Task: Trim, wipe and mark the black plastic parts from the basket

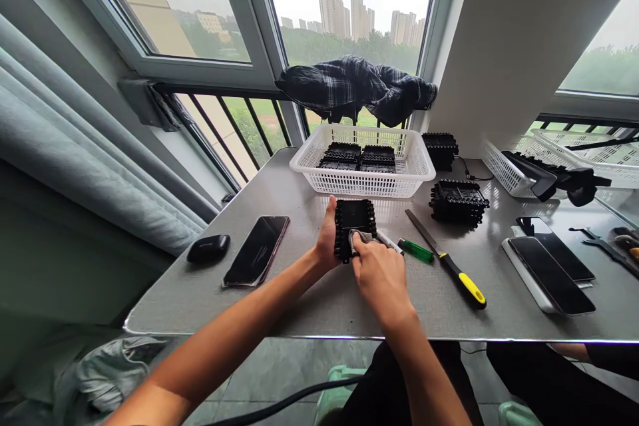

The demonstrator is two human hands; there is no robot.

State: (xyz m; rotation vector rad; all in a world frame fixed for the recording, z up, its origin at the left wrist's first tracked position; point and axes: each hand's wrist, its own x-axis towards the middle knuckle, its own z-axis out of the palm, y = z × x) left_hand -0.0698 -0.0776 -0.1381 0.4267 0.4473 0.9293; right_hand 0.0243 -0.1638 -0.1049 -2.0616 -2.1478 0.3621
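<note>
A black plastic part with toothed edges point(353, 214) is held upright over the table, just in front of the white basket. My left hand point(327, 237) grips its left side, the thumb pointing up along the edge. In my right hand point(380, 274) is a bunched grey cloth point(360, 237), pressed by the fingers against the part's lower face. Right beside that hand lie a white marker pen point(389, 242), a green lighter point(416, 250) and a flat file with a yellow and black handle point(462, 279).
A white basket point(360, 183) with several similar black parts point(378, 158) stands at the back. Stacks of black parts point(459, 201) sit to its right. Phones point(257, 249) lie at left and right, with a black case point(208, 249) near the left edge. Another person's legs point(544, 379) show at lower right.
</note>
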